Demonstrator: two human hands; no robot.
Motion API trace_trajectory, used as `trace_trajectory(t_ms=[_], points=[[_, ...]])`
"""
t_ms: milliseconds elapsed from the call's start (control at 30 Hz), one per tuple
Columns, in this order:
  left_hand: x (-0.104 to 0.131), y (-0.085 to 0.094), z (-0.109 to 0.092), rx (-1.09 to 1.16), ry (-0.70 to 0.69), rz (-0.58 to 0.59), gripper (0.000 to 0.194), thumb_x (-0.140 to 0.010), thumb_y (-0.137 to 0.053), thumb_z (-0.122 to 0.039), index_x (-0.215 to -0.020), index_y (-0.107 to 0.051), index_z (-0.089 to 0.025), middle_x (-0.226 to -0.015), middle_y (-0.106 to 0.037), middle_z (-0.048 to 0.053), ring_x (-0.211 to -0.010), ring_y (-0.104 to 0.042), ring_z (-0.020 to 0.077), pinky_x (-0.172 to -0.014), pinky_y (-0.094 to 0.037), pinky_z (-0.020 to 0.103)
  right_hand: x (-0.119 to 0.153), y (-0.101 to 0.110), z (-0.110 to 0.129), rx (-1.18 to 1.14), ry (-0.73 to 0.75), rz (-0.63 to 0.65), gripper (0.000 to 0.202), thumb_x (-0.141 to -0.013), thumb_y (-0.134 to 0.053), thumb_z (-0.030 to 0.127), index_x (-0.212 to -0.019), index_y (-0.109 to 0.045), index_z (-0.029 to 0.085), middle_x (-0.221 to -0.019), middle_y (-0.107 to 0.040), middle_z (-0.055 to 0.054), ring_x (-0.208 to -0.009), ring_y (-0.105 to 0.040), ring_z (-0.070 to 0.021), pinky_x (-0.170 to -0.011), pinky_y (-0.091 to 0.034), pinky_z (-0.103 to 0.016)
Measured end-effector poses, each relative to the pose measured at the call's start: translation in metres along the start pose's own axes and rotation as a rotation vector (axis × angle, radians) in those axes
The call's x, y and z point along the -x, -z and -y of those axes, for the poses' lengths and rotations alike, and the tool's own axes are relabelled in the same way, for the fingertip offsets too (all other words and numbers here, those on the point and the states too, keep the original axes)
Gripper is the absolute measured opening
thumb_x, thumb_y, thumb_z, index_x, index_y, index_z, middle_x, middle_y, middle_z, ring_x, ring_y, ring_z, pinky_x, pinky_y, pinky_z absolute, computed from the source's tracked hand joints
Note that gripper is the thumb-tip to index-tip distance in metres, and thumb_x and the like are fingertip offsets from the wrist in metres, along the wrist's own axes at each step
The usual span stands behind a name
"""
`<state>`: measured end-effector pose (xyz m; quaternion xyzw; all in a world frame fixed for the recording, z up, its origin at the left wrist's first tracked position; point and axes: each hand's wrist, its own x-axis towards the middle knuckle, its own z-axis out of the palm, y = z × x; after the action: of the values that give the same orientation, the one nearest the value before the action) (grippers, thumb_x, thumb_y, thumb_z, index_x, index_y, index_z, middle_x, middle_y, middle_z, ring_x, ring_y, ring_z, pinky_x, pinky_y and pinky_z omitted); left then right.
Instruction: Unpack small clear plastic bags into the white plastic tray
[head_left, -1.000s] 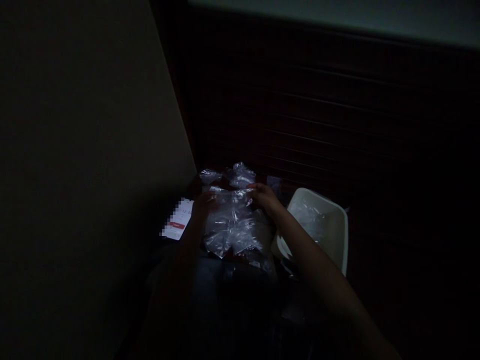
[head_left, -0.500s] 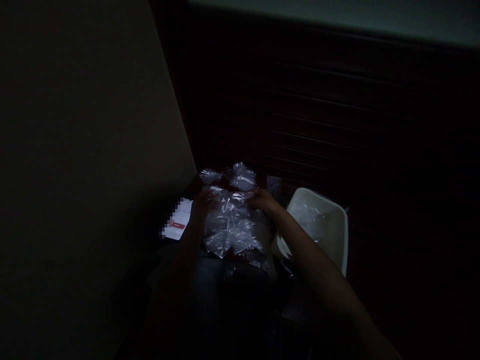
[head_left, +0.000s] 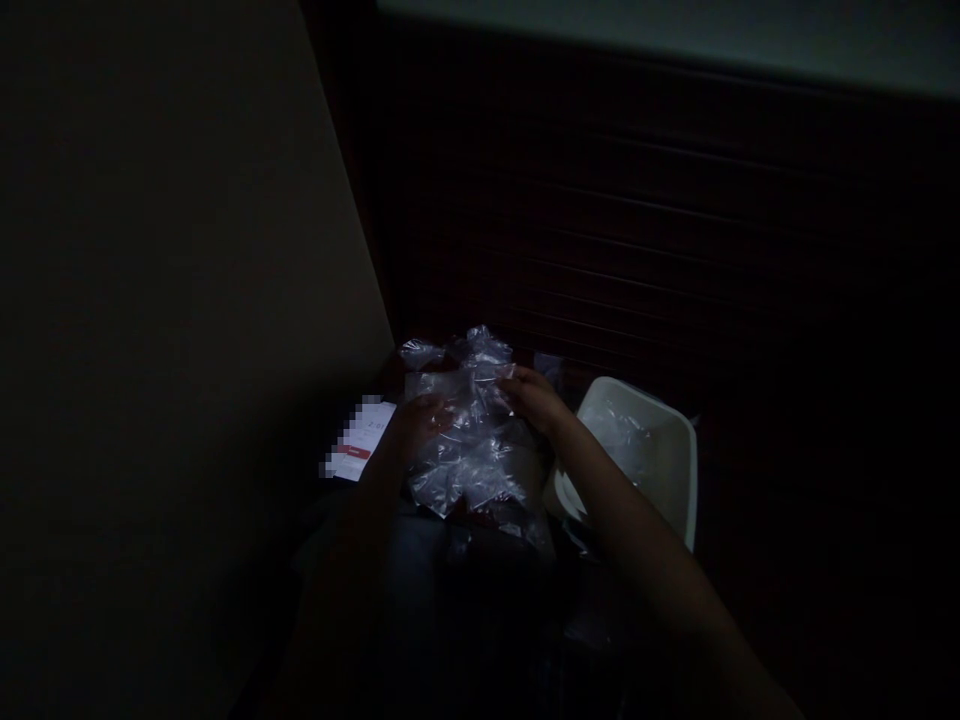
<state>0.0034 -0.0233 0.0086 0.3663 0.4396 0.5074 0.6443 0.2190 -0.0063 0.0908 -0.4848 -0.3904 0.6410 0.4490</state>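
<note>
In dim light, a clear plastic bag [head_left: 480,405] lies spread and crinkled between my hands, over more clear film [head_left: 484,475]. My right hand [head_left: 534,397] pinches the bag near its upper right edge. From the left, my left hand [head_left: 421,418] rests on the bag, its fingers stretched out across the plastic. More crumpled clear bags [head_left: 484,350] lie just beyond my hands. Shadow hides much of the left hand.
A lit phone screen [head_left: 364,440] is to the left of my left wrist. On the right stands a pale plastic bin [head_left: 679,430] with clear plastic inside. A pale wall [head_left: 187,250] rises at left, and dark slatted panelling [head_left: 637,200] is behind.
My left hand has moved down and inward from the bag's upper left edge onto its surface. The right hand stays at the upper right; the bag's upper part has shifted and creased.
</note>
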Motion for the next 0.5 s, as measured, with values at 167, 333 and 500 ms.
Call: trace_trajectory(t_ms=[167, 333, 500], points=[[0.0, -0.005, -0.004, 0.114, 0.029, -0.07, 0.025, -0.07, -0.07, -0.023, -0.089, -0.057, -0.014, -0.091, -0.064, 0.006, -0.087, -0.062, 0.0213, -0.08, -0.05, 0.038, 0.002, -0.002, 0.002, 0.04, -0.067, -0.002, 0.017, -0.06, -0.071, 0.023, -0.072, -0.06, 0.017, -0.064, -0.061, 0.003, -0.056, -0.055, -0.0089, -0.056, -0.044, -0.021], [0.004, -0.01, -0.011, 0.146, -0.008, -0.093, 0.021, -0.072, -0.068, -0.022, -0.086, -0.056, -0.013, -0.089, -0.065, 0.007, -0.088, -0.062, 0.0214, -0.078, -0.051, 0.036, 0.001, -0.003, 0.0, 0.076, -0.149, -0.019, 0.013, -0.062, -0.07, 0.018, -0.066, -0.058, 0.017, -0.067, -0.061, 0.002, -0.062, -0.056, -0.0079, -0.062, -0.046, -0.02], [0.002, -0.008, -0.009, 0.24, 0.027, -0.101, 0.025, -0.07, -0.071, -0.021, -0.084, -0.052, -0.014, -0.083, -0.066, 0.005, -0.08, -0.063, 0.0199, -0.076, -0.051, 0.036, -0.001, -0.001, -0.004, 0.143, -0.172, 0.011, 0.013, -0.064, -0.068, 0.021, -0.068, -0.057, 0.017, -0.065, -0.059, 0.003, -0.058, -0.055, -0.0081, -0.056, -0.045, -0.02]])
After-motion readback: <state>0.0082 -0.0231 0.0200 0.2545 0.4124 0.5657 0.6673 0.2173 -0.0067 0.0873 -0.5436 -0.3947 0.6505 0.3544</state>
